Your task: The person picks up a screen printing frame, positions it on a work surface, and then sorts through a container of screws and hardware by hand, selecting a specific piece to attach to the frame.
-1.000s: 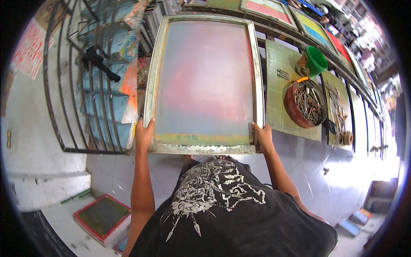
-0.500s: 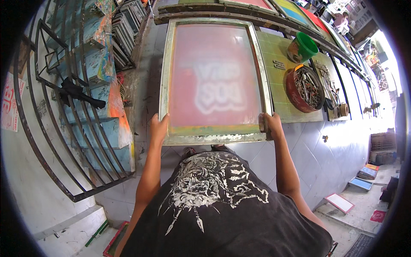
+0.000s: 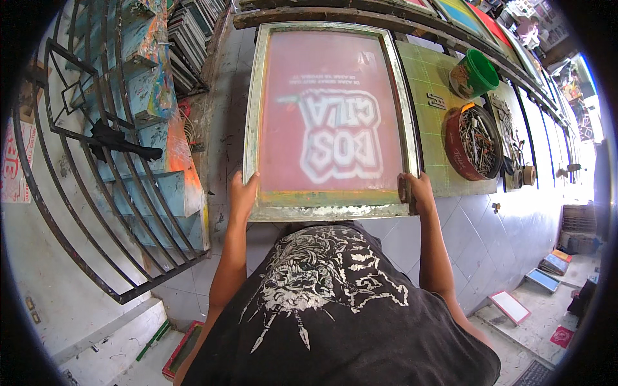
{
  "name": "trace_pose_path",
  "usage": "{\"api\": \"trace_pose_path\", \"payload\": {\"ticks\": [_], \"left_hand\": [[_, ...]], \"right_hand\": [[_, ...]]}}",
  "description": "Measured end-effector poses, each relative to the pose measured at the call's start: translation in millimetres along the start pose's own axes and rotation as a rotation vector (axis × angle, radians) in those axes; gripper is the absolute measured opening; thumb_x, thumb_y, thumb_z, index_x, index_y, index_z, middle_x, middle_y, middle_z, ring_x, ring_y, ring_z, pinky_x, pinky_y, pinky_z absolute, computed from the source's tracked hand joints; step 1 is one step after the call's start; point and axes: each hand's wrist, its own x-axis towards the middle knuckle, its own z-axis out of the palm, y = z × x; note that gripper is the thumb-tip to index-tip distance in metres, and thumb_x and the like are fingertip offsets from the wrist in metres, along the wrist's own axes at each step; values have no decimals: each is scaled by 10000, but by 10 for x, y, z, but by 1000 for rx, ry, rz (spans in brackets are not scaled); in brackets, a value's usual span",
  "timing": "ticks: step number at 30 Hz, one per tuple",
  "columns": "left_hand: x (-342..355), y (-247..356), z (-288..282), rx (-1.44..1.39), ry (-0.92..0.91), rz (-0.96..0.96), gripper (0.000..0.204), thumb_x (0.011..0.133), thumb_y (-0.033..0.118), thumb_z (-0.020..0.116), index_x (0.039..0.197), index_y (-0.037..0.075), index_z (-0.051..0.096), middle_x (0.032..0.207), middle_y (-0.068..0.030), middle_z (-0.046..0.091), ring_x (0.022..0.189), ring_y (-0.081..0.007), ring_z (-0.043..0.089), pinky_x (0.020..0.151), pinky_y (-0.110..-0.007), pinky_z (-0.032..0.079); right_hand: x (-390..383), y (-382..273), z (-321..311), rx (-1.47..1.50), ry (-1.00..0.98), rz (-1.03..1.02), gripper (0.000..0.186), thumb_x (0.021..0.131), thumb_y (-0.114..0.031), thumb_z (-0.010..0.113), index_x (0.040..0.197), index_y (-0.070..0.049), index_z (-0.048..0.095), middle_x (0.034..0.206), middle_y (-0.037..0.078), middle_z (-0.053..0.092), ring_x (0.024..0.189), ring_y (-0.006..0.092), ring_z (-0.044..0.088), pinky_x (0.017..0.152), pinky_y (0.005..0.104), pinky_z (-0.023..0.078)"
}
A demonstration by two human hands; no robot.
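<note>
Between my hands is a large screen printing frame [image 3: 325, 211] with worn pale metal sides. Its pinkish mesh carries white block lettering, showing upside down to me. My left hand [image 3: 244, 191] is wrapped round the near part of its left side, thumb on top. On the opposite side, my right hand [image 3: 420, 192] grips the near right corner area in the same way. The fingers under the frame are hidden. The frame's far end lies close to a dark wooden rail [image 3: 257, 18].
Right of the frame, a green gridded board [image 3: 425, 83] holds a green bucket [image 3: 479, 72] and a round red tin [image 3: 458, 151] full of metal bits. Curved black railings [image 3: 77, 212] border blue painted steps [image 3: 174, 193] on the left. Several frames [image 3: 187, 64] stand stacked beyond.
The lettering on the mesh shows more sharply, and smaller lines beyond it have become visible. The view has shifted slightly. Both hands keep their grip on the frame.
</note>
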Motion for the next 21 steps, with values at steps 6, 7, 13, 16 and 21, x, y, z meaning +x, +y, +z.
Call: {"api": "trace_pose_path", "payload": {"ticks": [6,7,13,16,21], "left_hand": [[3,84,-23,30,-38,-74,341,855,189,628,1064,-74,567,988,-159,640,891,-213,599,782,-342,461],[0,139,-5,39,-37,-86,348,855,188,628,1074,-73,562,1001,-161,636,900,-215,597,786,-343,459],[87,-7,-2,-1,-14,-65,360,855,203,628,1080,-70,562,1007,-161,635,898,-218,597,790,-347,456],[53,93,16,19,-45,-94,359,855,210,628,1075,-67,569,997,-158,639,894,-221,600,794,-352,456],[114,66,13,42,-25,-42,356,852,220,634,1065,-61,581,974,-152,649,882,-219,606,788,-349,459]], "right_hand": [[-12,-65,6,-46,20,10,162,817,-150,599,860,5,582,667,69,581,508,153,558,452,289,449],[7,-62,2,-43,17,21,164,815,-151,601,862,5,582,666,67,581,510,150,557,457,288,449],[-31,-209,60,18,32,21,161,783,-134,631,805,17,581,602,61,555,431,152,513,377,304,408],[-9,-195,45,7,61,14,176,782,-137,633,832,24,582,637,69,570,474,153,537,400,305,427],[170,-140,-6,-63,25,16,222,803,-158,612,929,22,579,731,65,594,602,147,570,533,288,466]]}}
